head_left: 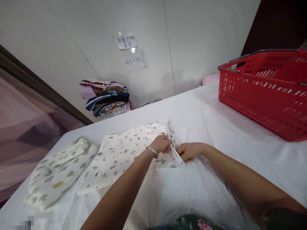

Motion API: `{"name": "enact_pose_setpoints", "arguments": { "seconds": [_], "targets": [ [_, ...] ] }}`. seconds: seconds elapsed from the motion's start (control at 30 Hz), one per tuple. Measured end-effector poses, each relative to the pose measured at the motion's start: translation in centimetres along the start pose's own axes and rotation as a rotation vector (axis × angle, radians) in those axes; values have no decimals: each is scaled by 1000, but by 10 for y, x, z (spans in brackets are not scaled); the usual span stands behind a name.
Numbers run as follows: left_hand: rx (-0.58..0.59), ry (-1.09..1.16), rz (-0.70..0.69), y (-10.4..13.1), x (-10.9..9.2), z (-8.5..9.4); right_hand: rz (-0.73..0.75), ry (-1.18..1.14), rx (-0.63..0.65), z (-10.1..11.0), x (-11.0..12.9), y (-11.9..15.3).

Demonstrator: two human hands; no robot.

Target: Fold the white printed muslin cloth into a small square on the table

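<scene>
A white printed muslin cloth (pixel 129 150) lies folded in layers on the white-covered table. My left hand (pixel 163 144), with a bracelet at its wrist, pinches the cloth's layered edge at the right end. Just to the right, my right hand (pixel 189 151) has its fingers curled around the near right corner of the same edge. Between the two hands the gripped edge is lifted and creased. A second cloth (pixel 62 172), pale with grey leaf-like shapes, rests loosely folded to the left, close beside the printed one.
On the right of the table (pixel 203 118) stands a red plastic basket (pixel 259 102) with metal handles. Beyond the far edge is a stack of folded fabrics (pixel 107 99) against the wall. Paper signs (pixel 135 59) are taped there. A sheer pink curtain (pixel 31 137) hangs at the left.
</scene>
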State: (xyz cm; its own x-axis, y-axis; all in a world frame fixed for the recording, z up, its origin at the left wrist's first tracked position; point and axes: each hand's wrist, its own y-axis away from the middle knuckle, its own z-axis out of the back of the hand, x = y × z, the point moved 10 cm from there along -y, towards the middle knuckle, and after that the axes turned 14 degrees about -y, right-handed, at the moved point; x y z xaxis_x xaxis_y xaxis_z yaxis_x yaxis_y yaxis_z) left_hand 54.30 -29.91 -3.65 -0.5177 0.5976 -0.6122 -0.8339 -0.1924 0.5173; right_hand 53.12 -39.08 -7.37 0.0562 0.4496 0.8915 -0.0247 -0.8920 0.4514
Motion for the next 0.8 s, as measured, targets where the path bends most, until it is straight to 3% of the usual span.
{"name": "enact_pose_setpoints", "arguments": {
  "seconds": [0.1, 0.23, 0.4, 0.53, 0.8],
  "targets": [
    [10, -8, 1, 0, 0, -2, 6, 40, 6, -1, 2, 1],
    [0, -5, 12, 1, 0, 0, 102, 7, -100, 15, 13, 6],
    [4, -3, 21, 1, -2, -1, 144, -25, -66, 12, 18, 7],
    [11, -11, 23, -1, -3, -4, 177, -67, -125, 18, 21, 8],
    [18, -14, 32, -4, -1, -8, 89, -3, -43, 16, 7, 6]
  ]
}}
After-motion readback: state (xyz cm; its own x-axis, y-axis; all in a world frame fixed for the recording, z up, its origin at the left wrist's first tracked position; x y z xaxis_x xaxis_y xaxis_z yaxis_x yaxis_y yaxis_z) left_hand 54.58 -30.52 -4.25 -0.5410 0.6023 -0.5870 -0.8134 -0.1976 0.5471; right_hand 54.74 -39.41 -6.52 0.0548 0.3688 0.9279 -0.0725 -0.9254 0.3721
